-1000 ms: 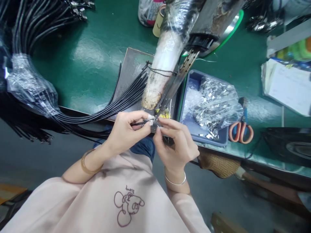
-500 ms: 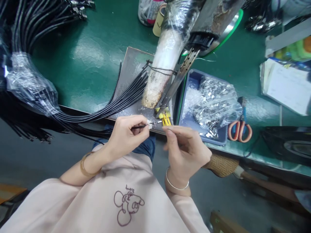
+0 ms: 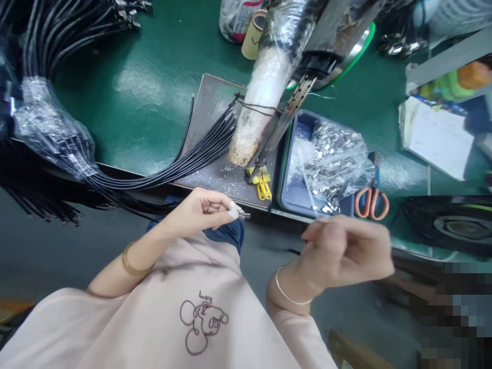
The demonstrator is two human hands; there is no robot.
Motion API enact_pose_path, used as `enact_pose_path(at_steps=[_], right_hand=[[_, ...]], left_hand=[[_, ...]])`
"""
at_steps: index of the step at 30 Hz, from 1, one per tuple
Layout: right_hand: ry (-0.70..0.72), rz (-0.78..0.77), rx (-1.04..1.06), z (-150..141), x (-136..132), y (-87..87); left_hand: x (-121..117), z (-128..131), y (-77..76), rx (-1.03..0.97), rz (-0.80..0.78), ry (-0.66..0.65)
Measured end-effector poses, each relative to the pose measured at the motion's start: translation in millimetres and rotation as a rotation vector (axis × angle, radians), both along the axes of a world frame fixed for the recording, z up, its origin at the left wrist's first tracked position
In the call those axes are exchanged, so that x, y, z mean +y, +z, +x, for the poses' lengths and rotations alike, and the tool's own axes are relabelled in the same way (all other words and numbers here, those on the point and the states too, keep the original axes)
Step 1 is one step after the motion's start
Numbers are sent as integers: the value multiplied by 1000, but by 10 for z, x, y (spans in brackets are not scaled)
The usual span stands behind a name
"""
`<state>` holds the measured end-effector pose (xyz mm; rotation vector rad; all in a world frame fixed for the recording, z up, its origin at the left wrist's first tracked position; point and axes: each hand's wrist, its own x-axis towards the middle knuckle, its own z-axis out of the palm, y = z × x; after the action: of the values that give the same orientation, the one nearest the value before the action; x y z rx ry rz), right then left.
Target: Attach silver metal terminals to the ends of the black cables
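My left hand is closed in a pinch on the tip of a thin black cable, whose small metal end pokes out past my fingers at the table's front edge. My right hand is blurred by motion, off to the right below the table edge, with its fingers curled; what it holds, if anything, does not show. A fan of black cables runs from the left across a dark metal plate. A wrapped tool barrel points down at the plate, with a yellow clip at its tip.
A blue tray holds a plastic bag of small metal clips. Orange-handled scissors lie right of it. Big plastic-wrapped cable bundles hang at the left. Papers and a tape roll sit farther back on the green tabletop.
My right hand has pulled away from the cable end, moving right and down. My left hand has drawn the cable tip back slightly from the yellow clip.
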<state>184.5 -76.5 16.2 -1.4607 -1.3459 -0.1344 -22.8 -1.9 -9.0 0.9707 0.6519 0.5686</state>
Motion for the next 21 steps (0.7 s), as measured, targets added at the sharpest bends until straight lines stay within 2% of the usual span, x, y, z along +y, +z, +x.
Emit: enact_pose_path(at_steps=[1,3,5,8,10,13,17,19,21], right_hand=[[-73,-81,2,93,24,20],[-91,-410,-83,293,114,51],[-25,-612,-148,480,239,57],[77,-800,-130,662,403,31],[117,-841,-129,690,452,29],[83,-739,-137,596,417,80],[-12,-335,72,325,269,162],[84,-210,189,176,205,154],[241,-239,254,32,164,100]], left_hand=[[16,-17,-24,-12,-41,-19],[48,-39,-58,-43,-96,-50],[77,-42,-60,-72,-118,-70],[107,-12,-20,-92,-102,-70],[116,26,6,-102,-78,-30],[113,92,8,-112,-42,87],[83,160,-24,-56,36,205],[59,181,-28,-4,118,252],[29,198,-24,60,223,321]])
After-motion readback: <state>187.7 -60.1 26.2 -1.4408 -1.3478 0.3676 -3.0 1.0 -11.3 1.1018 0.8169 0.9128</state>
